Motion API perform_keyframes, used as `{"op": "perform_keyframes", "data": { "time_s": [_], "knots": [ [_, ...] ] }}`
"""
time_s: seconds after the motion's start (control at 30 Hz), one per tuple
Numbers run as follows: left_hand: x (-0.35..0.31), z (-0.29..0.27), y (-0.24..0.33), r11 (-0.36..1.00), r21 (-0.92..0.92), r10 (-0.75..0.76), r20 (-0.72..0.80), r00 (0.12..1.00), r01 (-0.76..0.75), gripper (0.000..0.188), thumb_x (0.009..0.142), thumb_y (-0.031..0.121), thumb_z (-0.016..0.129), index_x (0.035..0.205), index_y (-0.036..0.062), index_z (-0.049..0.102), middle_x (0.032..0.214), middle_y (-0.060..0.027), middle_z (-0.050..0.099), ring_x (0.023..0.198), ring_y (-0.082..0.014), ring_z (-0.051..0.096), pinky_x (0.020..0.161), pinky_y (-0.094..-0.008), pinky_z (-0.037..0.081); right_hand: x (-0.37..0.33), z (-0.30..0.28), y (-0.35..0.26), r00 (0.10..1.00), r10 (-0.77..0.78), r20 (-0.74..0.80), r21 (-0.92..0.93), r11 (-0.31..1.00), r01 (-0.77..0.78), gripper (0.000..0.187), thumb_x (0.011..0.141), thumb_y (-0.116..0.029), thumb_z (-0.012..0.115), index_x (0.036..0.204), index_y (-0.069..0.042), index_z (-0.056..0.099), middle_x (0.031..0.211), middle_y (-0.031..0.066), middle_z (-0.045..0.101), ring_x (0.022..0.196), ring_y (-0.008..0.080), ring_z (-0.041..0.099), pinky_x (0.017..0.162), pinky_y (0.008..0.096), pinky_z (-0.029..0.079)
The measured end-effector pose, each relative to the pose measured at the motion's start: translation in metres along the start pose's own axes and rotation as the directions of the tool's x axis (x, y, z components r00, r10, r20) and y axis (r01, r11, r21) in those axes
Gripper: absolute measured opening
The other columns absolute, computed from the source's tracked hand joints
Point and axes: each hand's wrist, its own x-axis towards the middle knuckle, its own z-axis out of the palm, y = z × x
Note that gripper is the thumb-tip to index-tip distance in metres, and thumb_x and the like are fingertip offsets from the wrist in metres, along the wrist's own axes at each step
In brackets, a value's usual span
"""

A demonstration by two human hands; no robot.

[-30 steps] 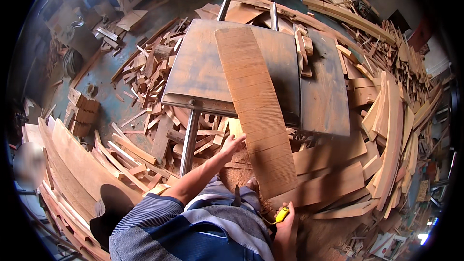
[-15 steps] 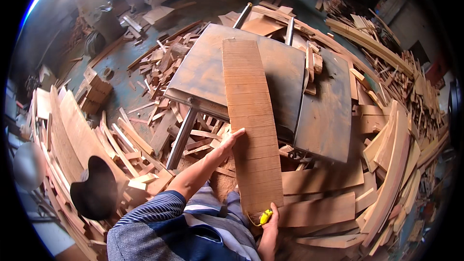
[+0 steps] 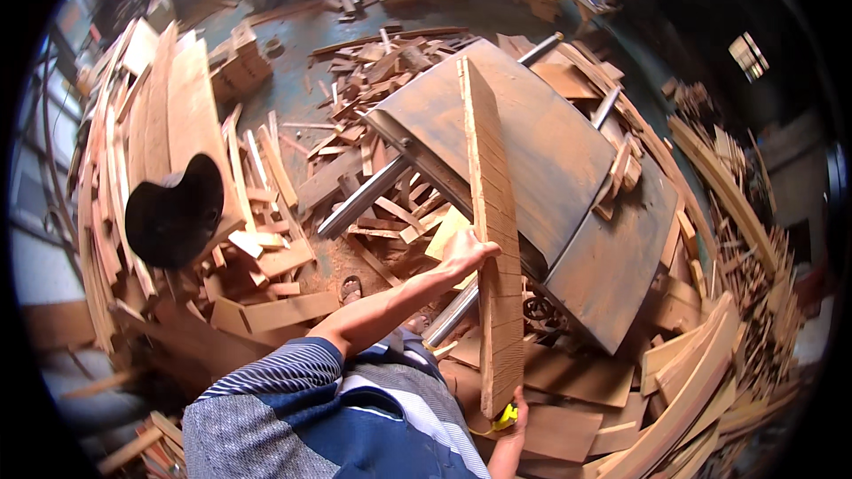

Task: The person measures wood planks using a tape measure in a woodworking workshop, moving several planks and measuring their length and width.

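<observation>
A long wooden plank (image 3: 499, 239) is tilted up on its side, so its rough narrow edge shows along with part of its ridged face. My left hand (image 3: 470, 254) is closed around the plank's left edge near mid-length. At the near end, my right hand (image 3: 515, 421) is closed on a small yellow tape measure (image 3: 506, 417), with a bit of yellow tape showing beside it. That hand is partly hidden behind the plank's end. The plank's far part lies over a metal-topped saw table (image 3: 541, 137).
Small wood blocks (image 3: 621, 168) sit on the table's right part. A metal rail (image 3: 364, 200) juts from its near left side. Offcuts (image 3: 382, 80) heap behind it on the left. Stacked boards (image 3: 169, 115) stand left; curved boards (image 3: 688, 390) lie right. A dark rounded object (image 3: 175, 213) shows at left.
The plank has turned from lying broad face up to standing on its side. My left hand has shifted along with it, and the view has swung round to the left.
</observation>
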Motion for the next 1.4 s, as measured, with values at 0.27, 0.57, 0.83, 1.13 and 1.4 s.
{"op": "perform_keyframes", "data": {
  "time_s": [0.27, 0.57, 0.83, 1.13, 1.4],
  "knots": [
    [-0.055, -0.084, 0.003, 0.998, -0.018, 0.056, -0.273, 0.96, -0.064, 0.051, 0.067, 0.036, 0.075, 0.103, -0.0009, 0.071, 0.088, -0.0197, 0.074, 0.082, -0.0311, 0.073, 0.08, -0.04, 0.057, 0.036, 0.023, 0.015, 0.97, 0.241, 0.042, -0.092, 0.967, -0.236, 0.06, 0.096, -0.042, 0.064, 0.139, -0.002, 0.053, 0.133, 0.0131, 0.064, 0.118, 0.0341, 0.062, 0.101, 0.0473, 0.05],
    [-0.081, -0.182, -0.036, 0.948, -0.316, -0.099, -0.411, 0.906, -0.039, 0.046, 0.075, 0.022, 0.076, 0.108, -0.0092, 0.067, 0.091, -0.0187, 0.074, 0.08, -0.0212, 0.072, 0.073, -0.0328, 0.058, 0.063, 0.095, -0.018, 0.984, 0.168, 0.057, -0.344, 0.929, -0.138, 0.066, 0.092, -0.047, 0.062, 0.14, -0.004, 0.051, 0.131, 0.0142, 0.063, 0.112, 0.0337, 0.064, 0.097, 0.0458, 0.052],
    [-0.097, -0.219, -0.078, 0.803, -0.596, -0.308, -0.434, 0.846, -0.013, 0.037, 0.078, 0.023, 0.075, 0.091, -0.0116, 0.069, 0.076, -0.0163, 0.071, 0.055, -0.021, 0.066, 0.049, -0.0331, 0.056, 0.041, 0.202, -0.047, 0.996, 0.042, 0.081, -0.511, 0.86, 0.006, 0.07, 0.093, -0.05, 0.058, 0.145, -0.005, 0.046, 0.137, 0.0129, 0.059, 0.117, 0.0322, 0.062, 0.094, 0.0463, 0.055],
    [-0.085, -0.248, -0.144, 0.518, -0.853, -0.413, -0.313, 0.855, -0.062, 0.036, 0.079, 0.02, 0.075, 0.106, -0.0014, 0.066, 0.096, -0.0106, 0.069, 0.086, -0.0193, 0.065, 0.078, -0.0356, 0.053, 0.025, 0.299, -0.019, 0.995, -0.021, 0.095, -0.611, 0.788, 0.075, 0.062, 0.094, -0.039, 0.061, 0.142, -0.003, 0.047, 0.134, 0.0149, 0.06, 0.113, 0.0338, 0.063, 0.091, 0.0478, 0.056],
    [-0.078, -0.279, -0.175, 0.326, -0.943, -0.469, -0.22, 0.855, -0.064, 0.035, 0.078, 0.018, 0.074, 0.106, -0.0024, 0.066, 0.097, -0.0122, 0.068, 0.083, -0.0235, 0.068, 0.077, -0.0375, 0.059, 0.052, 0.322, 0.011, 0.998, -0.051, 0.045, -0.604, 0.794, 0.068, 0.051, 0.091, -0.03, 0.066, 0.132, -0.001, 0.055, 0.126, 0.0117, 0.064, 0.109, 0.0288, 0.064, 0.096, 0.0426, 0.053]
  ]
}}
